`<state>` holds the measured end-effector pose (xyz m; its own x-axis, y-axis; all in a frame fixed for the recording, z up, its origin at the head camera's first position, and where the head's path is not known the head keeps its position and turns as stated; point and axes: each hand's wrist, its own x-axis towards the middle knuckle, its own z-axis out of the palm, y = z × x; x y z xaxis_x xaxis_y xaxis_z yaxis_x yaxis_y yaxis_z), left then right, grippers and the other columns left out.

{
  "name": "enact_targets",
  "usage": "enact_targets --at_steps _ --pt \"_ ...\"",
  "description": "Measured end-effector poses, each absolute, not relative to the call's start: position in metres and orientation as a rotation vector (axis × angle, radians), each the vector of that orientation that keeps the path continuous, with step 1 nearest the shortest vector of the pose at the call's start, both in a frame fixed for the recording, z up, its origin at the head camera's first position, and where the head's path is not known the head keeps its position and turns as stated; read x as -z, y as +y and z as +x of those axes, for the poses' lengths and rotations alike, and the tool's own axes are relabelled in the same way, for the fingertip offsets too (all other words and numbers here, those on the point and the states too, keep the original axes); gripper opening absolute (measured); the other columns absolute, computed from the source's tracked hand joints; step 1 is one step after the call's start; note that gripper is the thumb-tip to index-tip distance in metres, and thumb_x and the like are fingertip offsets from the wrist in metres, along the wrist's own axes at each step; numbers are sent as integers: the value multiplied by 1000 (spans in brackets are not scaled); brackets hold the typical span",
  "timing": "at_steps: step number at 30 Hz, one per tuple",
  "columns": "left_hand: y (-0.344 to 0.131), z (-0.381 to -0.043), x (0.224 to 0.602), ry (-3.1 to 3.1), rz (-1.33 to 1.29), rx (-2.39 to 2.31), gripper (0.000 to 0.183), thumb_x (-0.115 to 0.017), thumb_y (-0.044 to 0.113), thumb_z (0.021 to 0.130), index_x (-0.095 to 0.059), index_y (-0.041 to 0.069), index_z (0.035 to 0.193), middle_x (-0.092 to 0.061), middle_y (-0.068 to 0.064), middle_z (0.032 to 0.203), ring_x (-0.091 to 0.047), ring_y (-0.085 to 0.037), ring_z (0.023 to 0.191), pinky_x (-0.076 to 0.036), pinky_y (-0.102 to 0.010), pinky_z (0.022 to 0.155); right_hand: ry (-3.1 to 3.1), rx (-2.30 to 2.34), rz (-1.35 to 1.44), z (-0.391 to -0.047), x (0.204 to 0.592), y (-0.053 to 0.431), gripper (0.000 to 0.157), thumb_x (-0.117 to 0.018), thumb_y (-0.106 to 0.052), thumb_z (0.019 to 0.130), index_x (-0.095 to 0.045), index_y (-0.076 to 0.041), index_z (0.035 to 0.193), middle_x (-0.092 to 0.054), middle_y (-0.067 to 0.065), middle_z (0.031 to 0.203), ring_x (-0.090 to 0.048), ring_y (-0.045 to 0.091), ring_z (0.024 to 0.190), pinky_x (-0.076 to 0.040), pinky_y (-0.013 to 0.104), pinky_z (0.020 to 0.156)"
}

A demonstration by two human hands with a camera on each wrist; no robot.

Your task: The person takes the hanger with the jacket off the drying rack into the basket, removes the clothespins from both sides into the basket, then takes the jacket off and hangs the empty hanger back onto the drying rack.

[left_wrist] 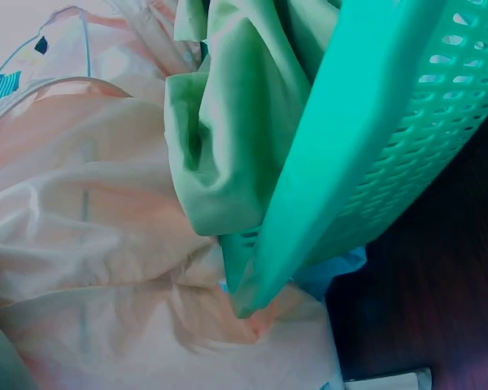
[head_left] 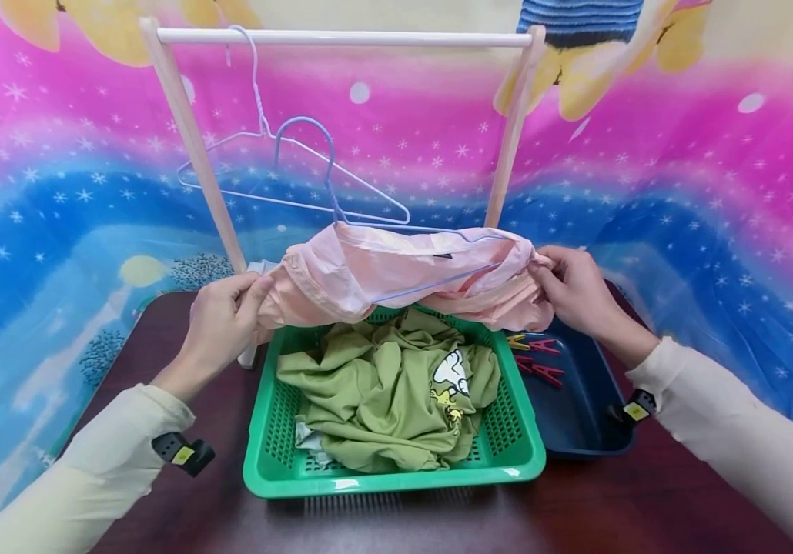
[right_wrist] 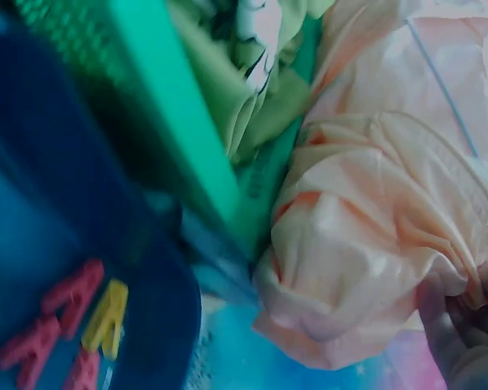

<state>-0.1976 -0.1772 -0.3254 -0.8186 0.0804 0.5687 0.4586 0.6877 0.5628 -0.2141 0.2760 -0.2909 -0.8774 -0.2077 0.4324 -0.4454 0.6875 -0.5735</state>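
Note:
A pale pink garment (head_left: 316, 277) is stretched between both hands above the green basket. My left hand (head_left: 219, 315) pinches its left side, thumb on top. Its right side is bunched in the fingers of my right hand (head_left: 577, 288); the right wrist view also shows this hand (right_wrist: 468, 345) gripping the gathered cloth (right_wrist: 350, 252). A blue wire hanger (head_left: 332, 173) sits inside the garment, its hook standing up out of the neck opening. In the left wrist view the pink cloth (left_wrist: 81, 219) hangs beside the basket, and the left hand's grip is not visible there.
Below, the green basket (head_left: 396, 485) holds a crumpled olive-green garment (head_left: 383, 385) with a cartoon print. A dark blue tray (head_left: 583, 400) with several red and yellow clothespins (head_left: 545, 375) lies to the right. Behind stands a rack (head_left: 348, 37) with a pale hanger (head_left: 299, 208) on its bar.

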Motion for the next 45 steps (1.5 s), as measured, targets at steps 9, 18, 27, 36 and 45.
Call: enact_targets --at_steps 9,18,27,36,45 --pt "-178 -197 325 -2368 -413 1011 42 -58 27 104 -55 10 66 -39 -1 52 -37 -11 50 -31 -29 48 -2618 -1461 325 -217 286 278 32 -42 -15 109 -56 12 120 -68 -18 80 -69 -2 72 -59 19 64" --pt "-179 -197 326 -2354 -457 1075 42 -59 25 104 -55 9 65 -40 -1 52 -37 -11 50 -31 -28 48 -2713 -1589 239 -222 285 281 27 -38 -21 110 -51 3 114 -65 -14 79 -66 2 69 -59 22 65" --pt "-175 -199 327 -2325 -484 1124 44 -57 24 105 -52 9 63 -37 2 51 -35 -10 49 -29 -26 46 -2813 -1692 361 -202 286 258 37 -27 -24 113 -44 4 128 -59 0 97 -63 6 80 -56 26 69" --pt "-171 -201 326 -2356 -469 1121 40 -57 26 105 -60 9 69 -45 0 52 -44 -9 48 -36 -25 45 -2881 -1872 621 -185 301 231 48 -28 -10 111 -21 7 155 -65 21 108 -70 12 81 -61 34 69" --pt "-165 -199 327 -2415 -474 1088 40 -55 30 106 -64 9 73 -48 -3 52 -46 -8 44 -39 -28 43 -3103 -1010 1047 -176 330 206 35 -41 -5 107 -47 0 142 -56 21 142 -52 32 133 -45 51 110"
